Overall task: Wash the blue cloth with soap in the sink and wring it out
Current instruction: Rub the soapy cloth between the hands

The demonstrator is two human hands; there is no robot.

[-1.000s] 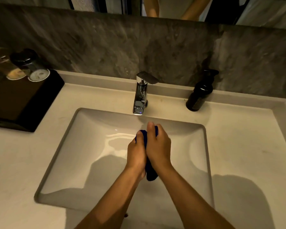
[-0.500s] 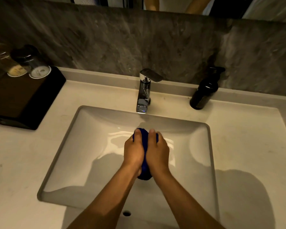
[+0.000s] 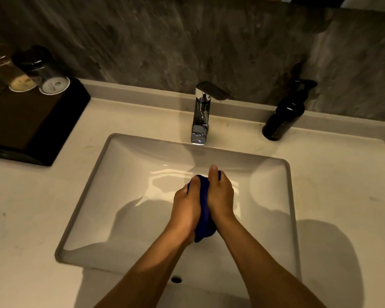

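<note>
The blue cloth [image 3: 202, 215] is bunched up over the middle of the white sink [image 3: 125, 196], pressed between the two hands: the left hand [image 3: 187, 210] is closed around it from the 9 o'clock side and the right hand [image 3: 220, 196] is closed around it from 3 o'clock. At 12 o'clock from the hands stands the chrome faucet [image 3: 201, 114] on the counter [image 3: 31, 207], with a dark soap bottle [image 3: 283, 114] at about 2 o'clock, and a black tray [image 3: 27, 127] carrying two glasses [image 3: 42, 74] at 10 o'clock.

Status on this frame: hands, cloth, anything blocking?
Left hand and right hand both shut on blue cloth, bunched between palms over sink. No water visible from faucet. Nothing in the way.
</note>
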